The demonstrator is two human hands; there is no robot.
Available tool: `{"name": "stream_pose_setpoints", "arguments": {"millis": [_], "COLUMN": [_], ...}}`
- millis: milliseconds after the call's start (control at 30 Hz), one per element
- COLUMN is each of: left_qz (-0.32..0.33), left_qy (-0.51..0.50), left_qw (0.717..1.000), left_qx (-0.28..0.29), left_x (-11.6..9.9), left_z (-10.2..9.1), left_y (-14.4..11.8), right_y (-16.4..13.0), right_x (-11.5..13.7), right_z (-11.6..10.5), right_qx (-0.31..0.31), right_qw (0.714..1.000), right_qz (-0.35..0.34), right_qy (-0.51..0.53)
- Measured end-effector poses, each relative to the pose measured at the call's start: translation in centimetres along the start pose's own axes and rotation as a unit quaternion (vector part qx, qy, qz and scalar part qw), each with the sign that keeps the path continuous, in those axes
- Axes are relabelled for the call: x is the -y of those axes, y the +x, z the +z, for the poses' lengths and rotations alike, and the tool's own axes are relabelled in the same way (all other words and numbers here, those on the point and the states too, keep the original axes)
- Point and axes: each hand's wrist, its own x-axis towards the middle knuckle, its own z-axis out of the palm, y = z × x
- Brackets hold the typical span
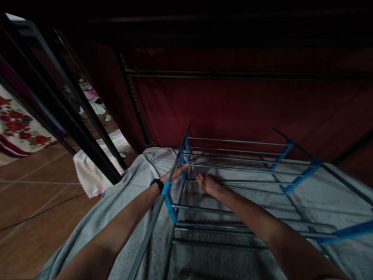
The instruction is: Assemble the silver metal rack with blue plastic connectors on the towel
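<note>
A rack of grey metal tubes (204,210) joined by blue plastic connectors (169,202) lies on a grey blanket (157,159). My left hand (178,171), with a black band on its wrist, reaches past the near side pole (155,214). Its fingers close around a blue connector (182,165) at the far left of the rack, where tube ends meet it. My right hand (207,183) is just to the right, fingers curled in at a thin metal crossbar (253,182). The curled fingers partly hide that bar.
A dark red cloth (233,105) hangs behind the rack, crossed by a dark metal rail (204,74). Black frame posts (87,140) stand at left. Beyond them are a striped cloth (93,171), a tiled floor (35,198), a cable (43,211) and a flowered blanket (20,124).
</note>
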Motion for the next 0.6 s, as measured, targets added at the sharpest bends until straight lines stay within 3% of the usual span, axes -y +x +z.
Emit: {"name": "stream_pose_setpoints", "arguments": {"millis": [367,600], "left_qz": [0.004,0.016], "left_qy": [-0.032,-0.035], "left_qw": [0.999,0.998], "left_qx": [0.009,0.042], "left_x": [1.3,1.7], "left_z": [0.3,-0.1], "left_y": [0.7,1.0], "right_y": [-0.7,-0.1], "right_x": [-0.5,-0.1], "right_z": [-3.4,-3.4], "right_qx": [-0.041,-0.058], "right_qw": [0.999,0.997], "right_qz": [0.012,-0.035], "right_qy": [0.017,0.047]}}
